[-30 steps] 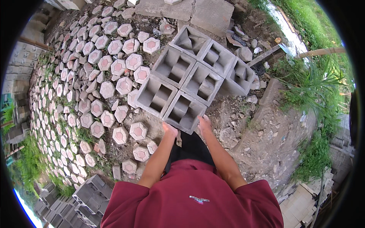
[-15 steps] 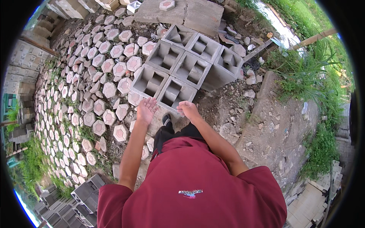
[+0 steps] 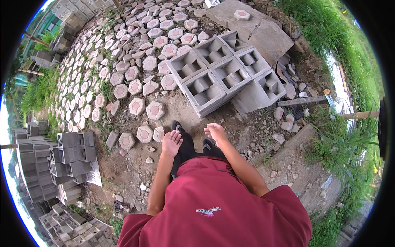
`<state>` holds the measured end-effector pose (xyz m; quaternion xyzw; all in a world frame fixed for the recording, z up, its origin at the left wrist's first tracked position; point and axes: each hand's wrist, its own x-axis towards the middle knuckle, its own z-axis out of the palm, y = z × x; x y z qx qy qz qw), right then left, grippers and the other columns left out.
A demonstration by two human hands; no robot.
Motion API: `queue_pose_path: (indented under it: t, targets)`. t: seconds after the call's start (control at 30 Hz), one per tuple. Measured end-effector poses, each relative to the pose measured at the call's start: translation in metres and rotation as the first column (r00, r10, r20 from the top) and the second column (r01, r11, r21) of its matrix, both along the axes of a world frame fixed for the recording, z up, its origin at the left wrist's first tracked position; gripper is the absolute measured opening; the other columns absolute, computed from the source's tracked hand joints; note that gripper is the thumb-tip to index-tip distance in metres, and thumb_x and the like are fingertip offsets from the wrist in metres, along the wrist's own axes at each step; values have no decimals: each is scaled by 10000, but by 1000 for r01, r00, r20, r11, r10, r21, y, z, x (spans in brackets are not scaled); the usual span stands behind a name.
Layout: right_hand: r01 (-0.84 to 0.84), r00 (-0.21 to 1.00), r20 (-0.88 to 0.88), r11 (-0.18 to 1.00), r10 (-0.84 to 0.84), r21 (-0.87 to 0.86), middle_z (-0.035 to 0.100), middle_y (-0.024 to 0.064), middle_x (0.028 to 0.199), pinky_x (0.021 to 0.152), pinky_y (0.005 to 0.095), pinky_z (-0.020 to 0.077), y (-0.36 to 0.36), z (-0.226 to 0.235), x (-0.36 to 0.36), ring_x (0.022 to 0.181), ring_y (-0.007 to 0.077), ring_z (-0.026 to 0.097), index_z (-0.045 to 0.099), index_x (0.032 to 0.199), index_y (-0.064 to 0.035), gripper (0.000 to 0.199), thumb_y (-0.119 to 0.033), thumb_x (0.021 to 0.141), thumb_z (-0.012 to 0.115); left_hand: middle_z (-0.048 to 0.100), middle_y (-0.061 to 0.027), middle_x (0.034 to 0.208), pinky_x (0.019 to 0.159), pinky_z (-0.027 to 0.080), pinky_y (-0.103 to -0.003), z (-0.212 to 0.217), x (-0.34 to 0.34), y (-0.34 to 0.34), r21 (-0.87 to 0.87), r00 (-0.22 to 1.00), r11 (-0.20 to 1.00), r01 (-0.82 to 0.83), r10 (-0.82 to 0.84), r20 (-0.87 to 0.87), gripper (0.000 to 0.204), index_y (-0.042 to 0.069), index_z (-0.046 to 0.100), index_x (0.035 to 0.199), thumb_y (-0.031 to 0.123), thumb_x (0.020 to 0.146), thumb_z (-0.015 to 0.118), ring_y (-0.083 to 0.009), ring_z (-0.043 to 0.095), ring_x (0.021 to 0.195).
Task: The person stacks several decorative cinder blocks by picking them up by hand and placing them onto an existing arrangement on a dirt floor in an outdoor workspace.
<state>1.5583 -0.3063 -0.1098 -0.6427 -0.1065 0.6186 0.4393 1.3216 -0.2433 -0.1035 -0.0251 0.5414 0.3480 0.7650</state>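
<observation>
Head view: bare dirt yard, hexagonal pavers (image 3: 155, 110), hollow concrete blocks (image 3: 204, 88); both hands' grip spread, empty.

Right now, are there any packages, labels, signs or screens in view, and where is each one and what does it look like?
Shirt emblem: the only label in view, a small white embroidered mark with a touch of red, on the chest of the person's dark red shirt, low in the picture.
No packages, signs or screens show among the grey hollow concrete blocks and hexagonal paving stones.
</observation>
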Motion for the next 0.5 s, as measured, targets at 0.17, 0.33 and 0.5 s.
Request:
queue_pose_path:
  t: [0.17,0.33,0.5]
  targets:
    - [-69,997,28,987,66,145,661,49,869,621,240,483,11,10,6,735,113,627,581,994,-53,199,-231,917,535,609,-33,1056,822,446,-366,16,-27,-38,167,994,980,-105,106,0,345,83,533,1125,341,910,455,-189,568,934]
    - [-156,987,-7,975,159,158,660,55,856,616,243,483,12,14,-32,727,115,627,590,967,-51,179,-210,914,527,611,-55,1031,790,461,-365,22,-60,-75,187,987,969,-159,160,8,392,75,524,1145,392,943,414,-194,577,902]
    - [-334,938,-59,935,343,124,663,62,864,583,238,492,0,4,-105,726,115,628,592,955,-46,169,-195,901,533,636,-51,994,749,476,-332,33,-114,-109,364,985,930,-60,114,-129,387,55,541,1125,374,945,419,-175,602,865]
